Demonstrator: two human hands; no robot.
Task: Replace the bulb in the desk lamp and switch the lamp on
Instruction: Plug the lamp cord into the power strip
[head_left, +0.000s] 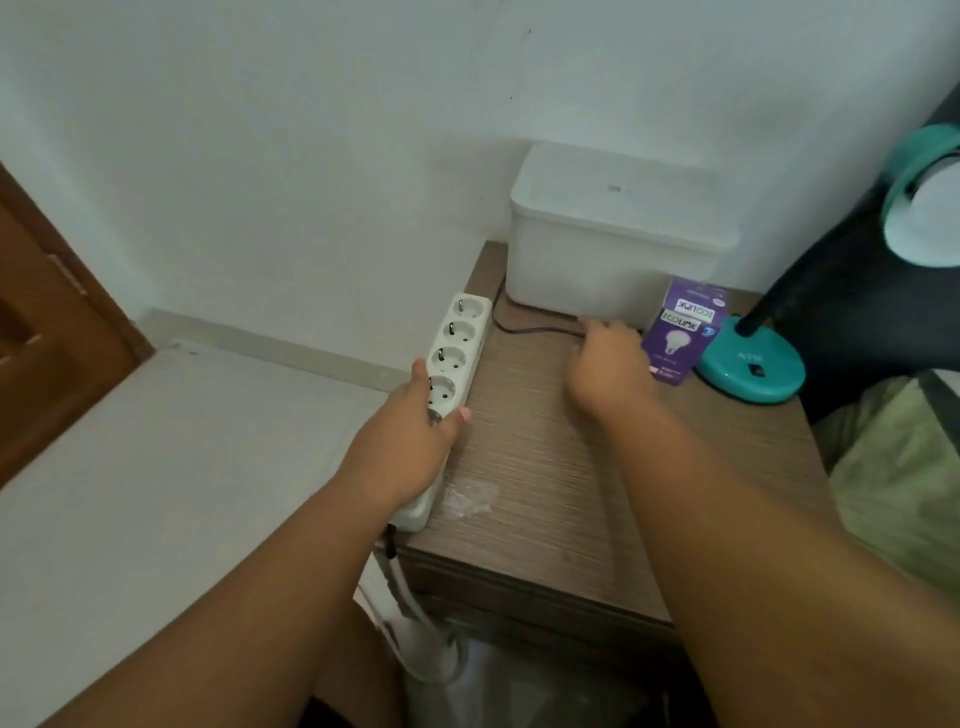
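Note:
A teal desk lamp stands at the right of the wooden bedside table; its round base sits on the tabletop and its shade with a white bulb hangs at the frame's right edge. A purple bulb box stands next to the base. My left hand grips a white power strip along the table's left edge. My right hand reaches to the dark lamp cord lying on the table; its fingertips are at the cord, and the grip itself is hidden.
A white lidded box stands against the wall at the back of the table. A brown door is at the left. The strip's white cable hangs off the table's front corner. Green bedding lies to the right.

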